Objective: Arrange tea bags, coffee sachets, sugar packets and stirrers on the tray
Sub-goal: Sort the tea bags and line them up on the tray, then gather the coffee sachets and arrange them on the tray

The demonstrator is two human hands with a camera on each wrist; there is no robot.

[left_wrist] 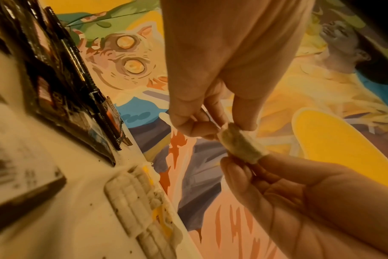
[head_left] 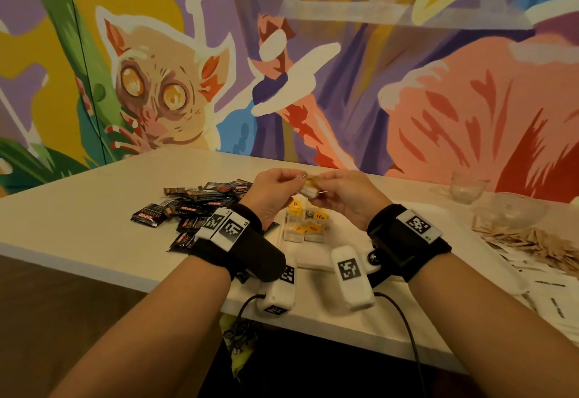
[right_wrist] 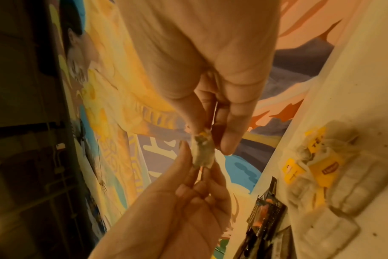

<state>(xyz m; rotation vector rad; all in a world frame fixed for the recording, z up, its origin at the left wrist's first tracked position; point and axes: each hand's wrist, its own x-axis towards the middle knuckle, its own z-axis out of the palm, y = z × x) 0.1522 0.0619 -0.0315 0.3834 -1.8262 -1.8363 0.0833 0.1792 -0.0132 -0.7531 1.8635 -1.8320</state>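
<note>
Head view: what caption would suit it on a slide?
Both hands pinch one tea bag above tea bags on the tray.

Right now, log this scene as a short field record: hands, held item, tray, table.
left hand: pinches one end of the tea bag
right hand: pinches its other end
tea bag: held in the air above the tray
tray: white, holds grouped yellow-tagged tea bags
coffee sachets: dark heap on table, left of tray
stirrers: wooden pile, right of tray

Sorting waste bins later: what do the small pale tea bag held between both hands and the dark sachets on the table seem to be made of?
Small pale tea bag: likely matte, fibrous filter paper; fuzzy and faintly translucent. Dark coffee sachets: probably glossy plastic or foil laminate; they catch highlights.
</note>
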